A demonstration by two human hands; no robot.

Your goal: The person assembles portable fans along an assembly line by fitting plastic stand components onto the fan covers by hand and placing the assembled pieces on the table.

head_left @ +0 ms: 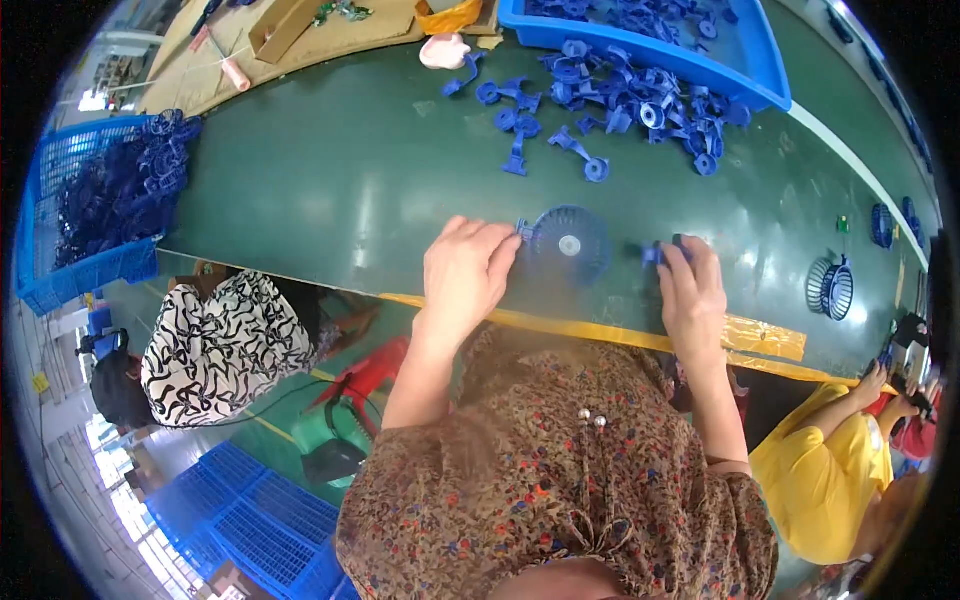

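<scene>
My left hand (466, 268) is closed, its fingertips pinching the short stem at the left side of a round blue plastic fan cage (582, 222). The cage has fine radial ribs and a pale centre, and it is just above or on the green table; I cannot tell which. To its right, my right hand (692, 298) is closed on a small blue plastic part (651, 255). The fingers hide most of that part, so its full shape does not show. A gap separates the part from the cage.
Loose blue plastic brackets (620, 95) lie beyond my hands, before a blue tray (775, 75) of similar parts. A blue basket (95, 285) of parts stands at the left. More fan cages (838, 288) sit at right. Yellow tape (765, 338) lines the table's near edge. Co-workers sit on both sides.
</scene>
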